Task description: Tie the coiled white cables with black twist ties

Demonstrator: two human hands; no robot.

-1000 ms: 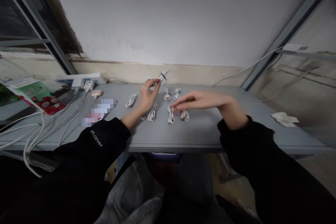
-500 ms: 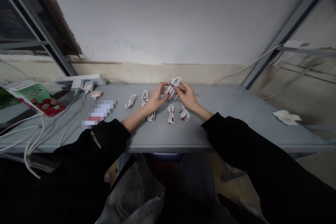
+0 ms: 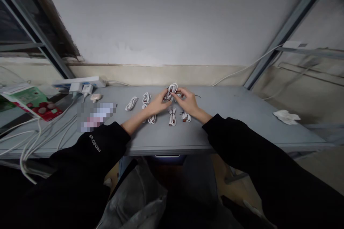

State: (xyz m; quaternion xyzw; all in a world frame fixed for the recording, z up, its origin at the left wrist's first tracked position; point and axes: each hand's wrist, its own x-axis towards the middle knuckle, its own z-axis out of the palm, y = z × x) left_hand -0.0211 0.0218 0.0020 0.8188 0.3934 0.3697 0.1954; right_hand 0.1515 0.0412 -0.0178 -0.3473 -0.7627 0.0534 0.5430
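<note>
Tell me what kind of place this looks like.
Probably a simple indoor workspace, though its exact use is unclear: a long grey tabletop by a plain white wall, a white rectangular power strip with plugs in it, and several coiled white cables.

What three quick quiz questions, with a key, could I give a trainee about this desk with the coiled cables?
1. Multiple choice: What do the left hand and right hand hold between them?
A: a charger plug
B: a coiled white cable
C: a power strip
2. True or false: The crumpled tissue lies to the left of the power strip.
3. Fill in: The green-and-red box is nearer the person's ____ hand.

Key:
1. B
2. False; the crumpled tissue lies far to the right of the power strip.
3. left
</note>
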